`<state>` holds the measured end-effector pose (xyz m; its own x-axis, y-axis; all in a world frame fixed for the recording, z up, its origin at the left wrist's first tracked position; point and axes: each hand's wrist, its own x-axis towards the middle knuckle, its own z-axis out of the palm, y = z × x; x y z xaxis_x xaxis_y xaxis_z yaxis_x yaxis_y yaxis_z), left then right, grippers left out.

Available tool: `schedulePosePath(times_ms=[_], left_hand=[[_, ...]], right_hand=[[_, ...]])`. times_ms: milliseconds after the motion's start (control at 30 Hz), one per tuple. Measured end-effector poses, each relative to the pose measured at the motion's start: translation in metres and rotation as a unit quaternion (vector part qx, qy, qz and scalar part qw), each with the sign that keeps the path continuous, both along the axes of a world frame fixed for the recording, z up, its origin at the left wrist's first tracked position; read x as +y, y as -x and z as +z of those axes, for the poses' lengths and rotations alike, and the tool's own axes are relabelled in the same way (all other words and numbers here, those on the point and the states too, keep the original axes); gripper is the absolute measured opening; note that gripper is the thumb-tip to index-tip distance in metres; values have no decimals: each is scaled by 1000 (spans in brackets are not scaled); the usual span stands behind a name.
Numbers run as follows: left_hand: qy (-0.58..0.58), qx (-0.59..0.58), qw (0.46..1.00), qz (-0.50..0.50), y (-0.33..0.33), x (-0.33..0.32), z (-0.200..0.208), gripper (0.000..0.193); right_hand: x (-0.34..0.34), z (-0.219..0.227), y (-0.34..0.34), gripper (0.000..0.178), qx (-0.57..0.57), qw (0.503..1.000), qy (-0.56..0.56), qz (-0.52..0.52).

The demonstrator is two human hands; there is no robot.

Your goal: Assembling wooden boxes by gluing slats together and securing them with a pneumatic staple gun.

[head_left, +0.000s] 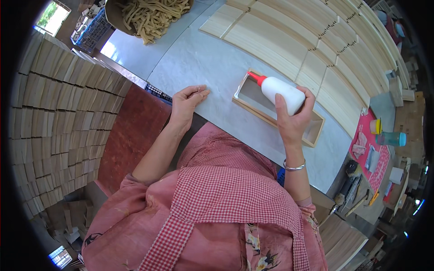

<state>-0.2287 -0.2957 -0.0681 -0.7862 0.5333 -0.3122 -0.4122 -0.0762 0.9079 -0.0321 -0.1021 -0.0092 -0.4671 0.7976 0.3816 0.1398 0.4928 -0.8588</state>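
Observation:
My right hand (pixel 294 119) is wrapped round a white glue bottle (pixel 281 91) with a red nozzle. The bottle is tilted, its tip pointing left at the end wall of a narrow wooden box frame (pixel 254 108). White glue (pixel 241 86) lies along the top edge of that end wall. The frame sits on the pale tabletop (pixel 203 67), partly hidden behind the bottle and hand. Farther left, near the table's front edge, my left hand (pixel 186 103) is closed, thumb and fingers pressed together, with nothing visible in them.
Long rows of pale wooden boards (pixel 271 36) cover the far side. A container of tan strips (pixel 153 18) stands at the far left, beside a blue basket (pixel 92 31). Stacked wood blocks (pixel 58 113) rise at left. Jars and tools (pixel 391 138) lie at right.

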Motion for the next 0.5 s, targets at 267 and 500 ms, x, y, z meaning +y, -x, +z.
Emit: schedulePosePath(times_ms=[267,500], left_hand=[[5,1,1000,-10,1,1,0,23],[-20,-20,1000,2,-2,3,11,20]], right_hand=[[7,3,-1,53,-1,999,-18,-36],[11,14,-35,51,-34,995,-16,-95]])
